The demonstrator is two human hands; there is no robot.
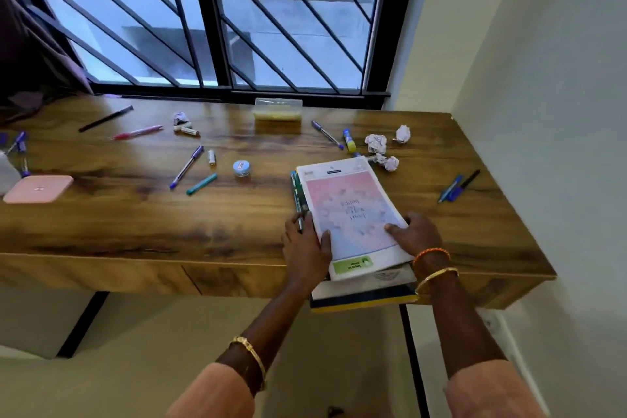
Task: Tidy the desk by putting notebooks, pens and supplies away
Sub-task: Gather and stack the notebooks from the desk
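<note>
L hand [305,248] + R hand [412,234]: fingers clamped on sides of pink-blue-covered notebook stack [349,214] | stack overhangs front edge of wooden desk [135,214]

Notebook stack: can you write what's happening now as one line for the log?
step: squaring notebook stack | left hand: on left edge | right hand: on right edge | stack overhangs desk front | pens loose
</note>
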